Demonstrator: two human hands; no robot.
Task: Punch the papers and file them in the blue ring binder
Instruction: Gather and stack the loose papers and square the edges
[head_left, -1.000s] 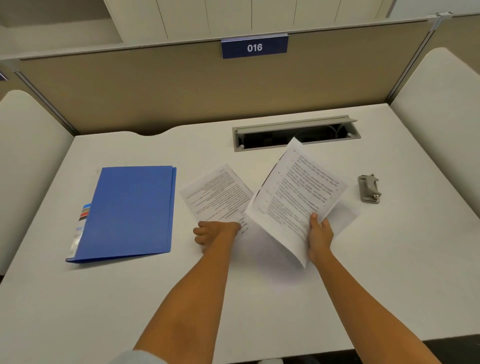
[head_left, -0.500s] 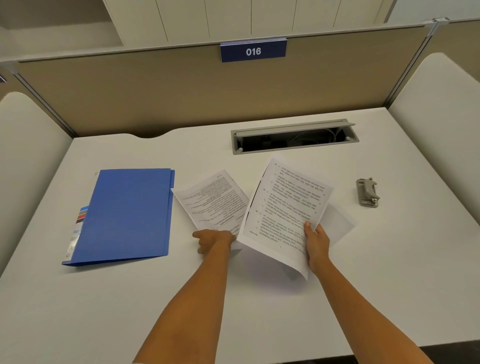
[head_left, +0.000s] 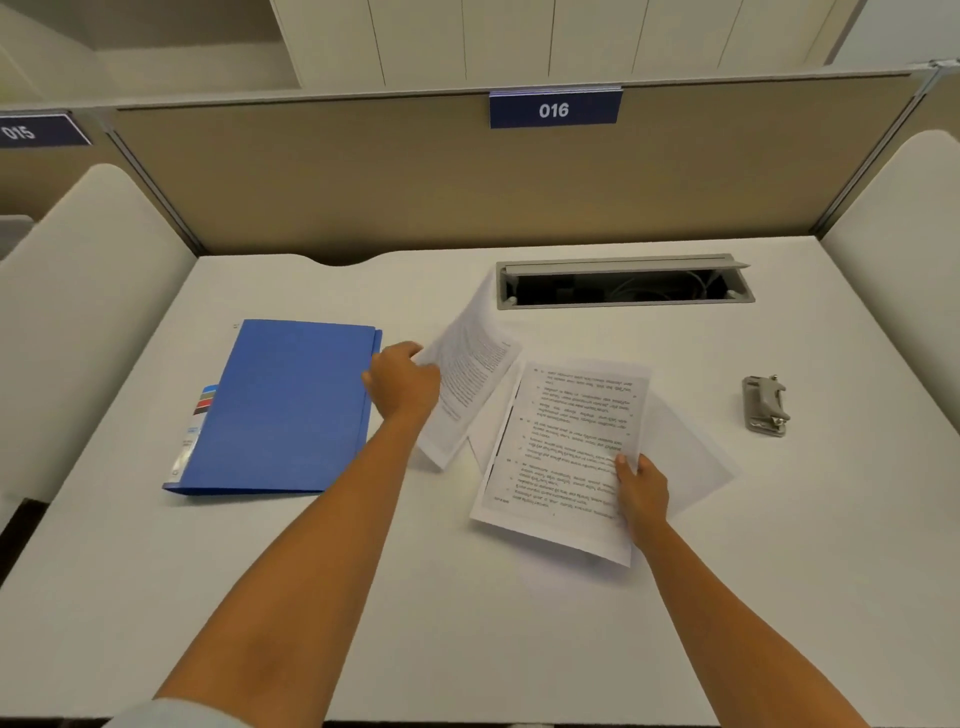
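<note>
White tabletop under me, beige partition along the back with a blue "016" plate on its top edge, pale rounded side panels either side, and an open grey cable tray sunk into the far part of the surface. The blue ring binder lies closed and flat on the left, coloured tabs poking out of its left edge. My left hand, just beside the binder's right edge, pinches one printed sheet by its side, and that sheet is lifted and curling up towards the tray. My right hand grips a second printed sheet at its lower right, thumb on top, over more white paper lying flat. The grey hole punch sits well apart, far right.
</note>
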